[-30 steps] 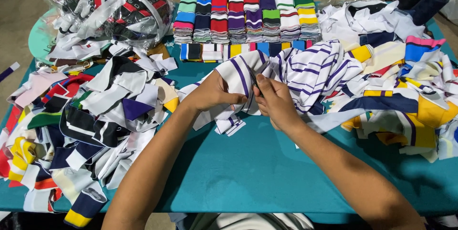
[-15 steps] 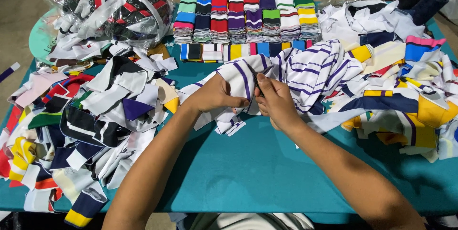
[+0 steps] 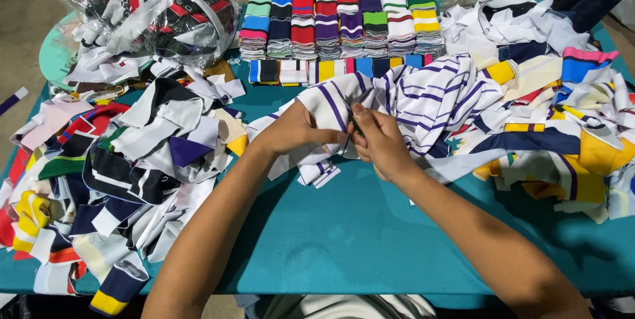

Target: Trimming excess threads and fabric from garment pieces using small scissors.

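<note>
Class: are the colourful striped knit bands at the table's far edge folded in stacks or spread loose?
Folded: the striped knit bands sit in neat layered columns.

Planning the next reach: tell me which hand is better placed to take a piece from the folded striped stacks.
Probably the right hand: the striped stacks lie just beyond it. Both hands, the left hand too, grip the white purple-striped fabric, so either must let go.
</note>
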